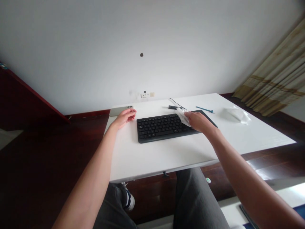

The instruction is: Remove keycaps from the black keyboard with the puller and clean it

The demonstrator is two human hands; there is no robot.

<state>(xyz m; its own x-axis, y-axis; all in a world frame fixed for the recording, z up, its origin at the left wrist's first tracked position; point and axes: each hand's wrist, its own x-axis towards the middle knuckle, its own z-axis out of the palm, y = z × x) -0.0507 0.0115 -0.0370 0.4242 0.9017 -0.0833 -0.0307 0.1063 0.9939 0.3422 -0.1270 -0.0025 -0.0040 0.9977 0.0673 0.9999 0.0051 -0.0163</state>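
A black keyboard (162, 128) lies on a white table (166, 152). My right hand (199, 121) rests on the keyboard's right part, its fingers closed on a white wipe (183, 116) pressed against the keys. My left hand (124, 118) lies on the table just left of the keyboard, fingers loosely curled and empty, with their tips near a silver phone (119, 110) at the table's far left corner.
Behind the keyboard lie a black pen-like object with a thin cable (173, 107) and a blue brush tool (205, 110). A white wipe packet (237, 114) sits at the right. A curtain (278, 82) hangs at the right. My knees are under the table.
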